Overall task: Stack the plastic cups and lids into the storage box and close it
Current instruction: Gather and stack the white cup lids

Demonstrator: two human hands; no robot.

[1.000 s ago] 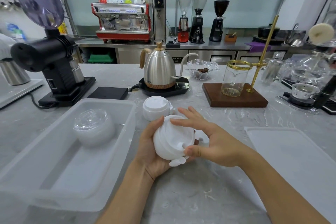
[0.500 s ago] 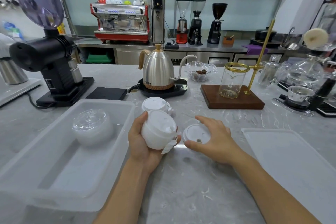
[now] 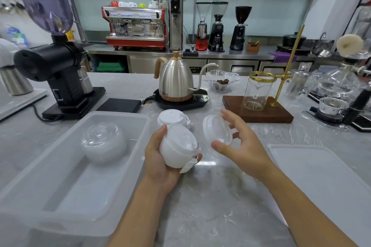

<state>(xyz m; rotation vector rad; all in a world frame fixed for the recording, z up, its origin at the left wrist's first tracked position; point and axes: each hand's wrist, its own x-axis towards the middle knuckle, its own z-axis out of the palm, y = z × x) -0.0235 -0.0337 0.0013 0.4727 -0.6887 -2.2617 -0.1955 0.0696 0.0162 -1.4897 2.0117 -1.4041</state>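
Left hand (image 3: 160,158) grips stacked lids (image 3: 178,146); right hand (image 3: 239,144) pinches a tilted single lid (image 3: 216,129).

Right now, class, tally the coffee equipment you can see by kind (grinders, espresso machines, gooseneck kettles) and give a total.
Grinders: 4
Espresso machines: 1
Gooseneck kettles: 1
Total: 6

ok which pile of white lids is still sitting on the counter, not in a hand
The white plastic lid stack just before the kettle base rests on the grey counter. The other stack is gripped in the left hand.
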